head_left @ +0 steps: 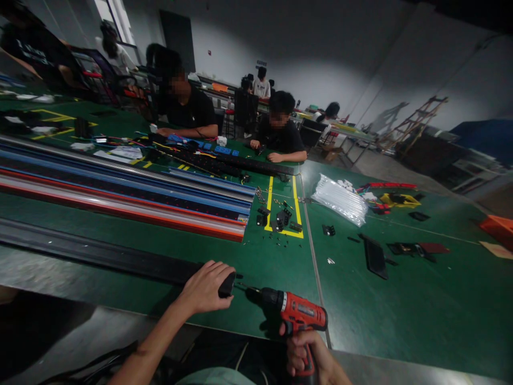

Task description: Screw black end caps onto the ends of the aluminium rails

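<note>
Drill (298,313), bottom middle, looks heavy and hard — the right hand (308,358) wraps tight round its handle, the best place to hold it. The left hand (204,289) clamps the stiff black rail (100,254) at its end.

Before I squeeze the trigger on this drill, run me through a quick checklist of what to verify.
1. Left hand gripping the end of the black rail: ok.
2. Right hand wrapped round the red drill handle: ok.
3. Bit aimed at the rail end: ok; whether it is seated, cannot tell.
4. Fingers clear of the bit: not ok, they sit right beside the tip.
5. Rail lying flat on the green table: ok.
6. Small black parts away from the drill: ok.
</note>
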`<state>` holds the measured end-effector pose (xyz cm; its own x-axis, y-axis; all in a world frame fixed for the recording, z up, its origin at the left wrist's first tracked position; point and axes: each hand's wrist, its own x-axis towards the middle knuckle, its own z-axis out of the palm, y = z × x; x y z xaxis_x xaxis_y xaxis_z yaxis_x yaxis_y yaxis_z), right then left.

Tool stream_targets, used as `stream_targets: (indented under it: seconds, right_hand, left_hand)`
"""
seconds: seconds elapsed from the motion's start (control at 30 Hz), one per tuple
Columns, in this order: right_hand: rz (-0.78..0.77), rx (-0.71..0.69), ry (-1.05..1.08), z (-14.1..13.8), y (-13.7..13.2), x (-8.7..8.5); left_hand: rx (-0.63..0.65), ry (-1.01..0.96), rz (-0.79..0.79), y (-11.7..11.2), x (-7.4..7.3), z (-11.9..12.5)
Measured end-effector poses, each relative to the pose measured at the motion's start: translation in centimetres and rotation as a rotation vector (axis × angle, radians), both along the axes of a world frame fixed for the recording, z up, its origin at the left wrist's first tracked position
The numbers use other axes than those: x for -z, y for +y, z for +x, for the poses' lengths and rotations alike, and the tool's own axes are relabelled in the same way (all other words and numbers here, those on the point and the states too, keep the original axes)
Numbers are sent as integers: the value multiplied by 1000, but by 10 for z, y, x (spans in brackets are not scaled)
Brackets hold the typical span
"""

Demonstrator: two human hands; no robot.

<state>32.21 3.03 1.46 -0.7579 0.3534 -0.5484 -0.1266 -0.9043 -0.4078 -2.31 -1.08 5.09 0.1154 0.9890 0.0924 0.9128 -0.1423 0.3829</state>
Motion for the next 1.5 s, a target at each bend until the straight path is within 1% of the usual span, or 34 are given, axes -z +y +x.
stream_targets:
  seconds: [0.17, 0.33, 0.43, 0.53, 0.63, 0.73, 0.87, 1.0, 1.2, 1.5]
  right_hand:
    - [24, 31, -56, 4, 1, -4]
    - [62, 69, -100, 12, 4, -7]
    - [61, 114, -142, 16, 8, -13]
    - [19, 182, -187, 16, 16, -22]
    - [4, 209, -203, 12, 29, -30]
    - [-16, 220, -195, 7, 43, -33]
    - [-66, 254, -194, -3, 53, -31]
    - [-112, 270, -167, -10, 54, -25]
    - [-108, 275, -160, -13, 51, -22]
    - [-128, 305, -124, -14, 55, -17]
  left_hand:
    - [5, -3, -6, 0, -3, 1]
    - [13, 11, 3, -1, 1, 1]
    - [24, 20, 13, -1, 2, 1]
    - [39, 29, 15, -1, 3, -1]
    - [57, 40, 7, -1, 4, -5]
    - [84, 52, 8, 0, 8, -9]
    - [86, 55, 30, 1, 12, -11]
    - [69, 67, 52, 2, 13, -9]
    - [67, 92, 59, 2, 14, -9]
    - [64, 113, 77, 4, 14, -7]
